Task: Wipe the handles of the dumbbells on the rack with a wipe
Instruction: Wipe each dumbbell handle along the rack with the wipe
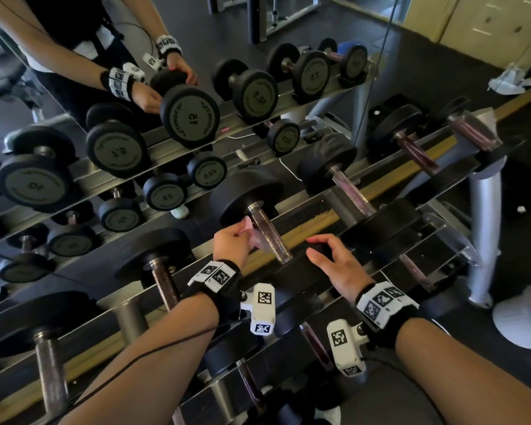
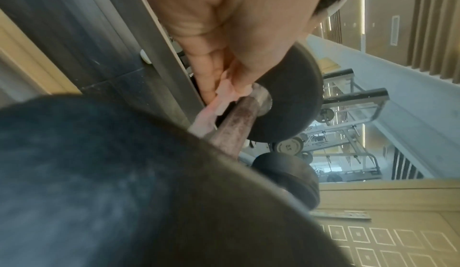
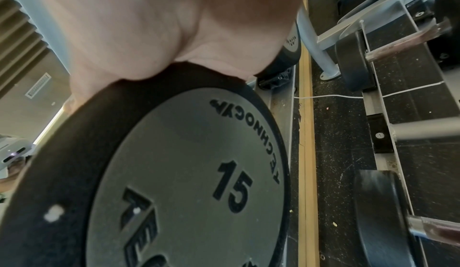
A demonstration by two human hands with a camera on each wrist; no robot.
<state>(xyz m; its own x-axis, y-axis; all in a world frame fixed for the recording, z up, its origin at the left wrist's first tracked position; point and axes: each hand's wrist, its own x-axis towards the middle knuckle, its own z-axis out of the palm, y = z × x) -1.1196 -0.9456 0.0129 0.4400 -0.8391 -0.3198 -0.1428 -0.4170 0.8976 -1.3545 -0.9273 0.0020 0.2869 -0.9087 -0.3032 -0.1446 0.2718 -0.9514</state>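
Note:
A black dumbbell marked 15 (image 3: 174, 172) lies across the top tier of the rack (image 1: 316, 220). Its dark knurled handle (image 1: 270, 237) (image 2: 236, 119) runs from the far head (image 1: 246, 191) to the near head (image 1: 292, 277). My left hand (image 1: 232, 243) (image 2: 224, 35) pinches a pink wipe (image 1: 249, 228) (image 2: 224, 94) against the left side of the handle, close to the far head. My right hand (image 1: 334, 265) (image 3: 149, 25) lies over the top of the near head, with fingers and thumb curled round its rim.
More dumbbells sit on the same tier: one to the left (image 1: 166, 286) and two to the right (image 1: 350, 191). A lower tier holds further ones (image 1: 316, 345). A mirror (image 1: 120, 142) behind the rack reflects it all. White cloth (image 1: 521, 317) lies at the right.

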